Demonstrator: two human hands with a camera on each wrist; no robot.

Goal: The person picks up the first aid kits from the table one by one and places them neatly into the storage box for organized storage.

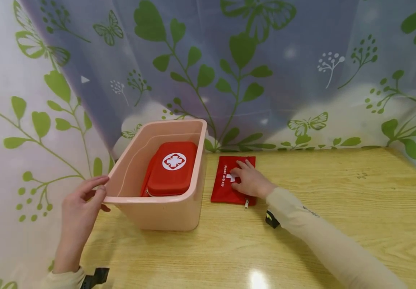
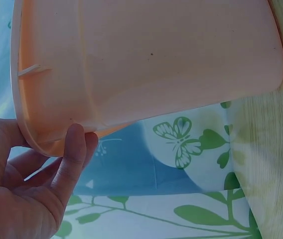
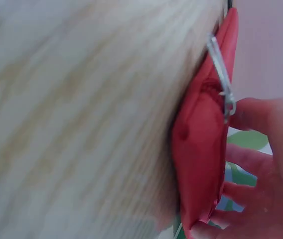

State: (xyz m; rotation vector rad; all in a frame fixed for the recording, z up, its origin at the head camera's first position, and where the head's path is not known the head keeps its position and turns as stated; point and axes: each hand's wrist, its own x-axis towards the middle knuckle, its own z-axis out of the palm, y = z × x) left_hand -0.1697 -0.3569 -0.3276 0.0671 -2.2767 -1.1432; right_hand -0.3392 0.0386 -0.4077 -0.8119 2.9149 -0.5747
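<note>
My left hand [image 1: 81, 216] pinches the near left corner of a pink plastic bin [image 1: 164, 214], with thumb and fingers on either side of the rim, as the left wrist view shows up close. Inside the bin leans a red zippered case [image 1: 171, 180] with a white round cross emblem. To the right of the bin, a flat red first aid pouch [image 1: 219, 190] lies on the table. Over its right half is my right hand [image 1: 251, 179], fingers spread and fingertips touching the top. The pouch's metal zipper pull [image 3: 221, 69] shows beside the thumb in the right wrist view.
A light wood-grain table [image 1: 319, 192] carries the bin and pouch. Behind it hangs a curtain [image 1: 283, 92] printed with green leaves and butterflies, which continues along the left side. The bin stands near the table's back left.
</note>
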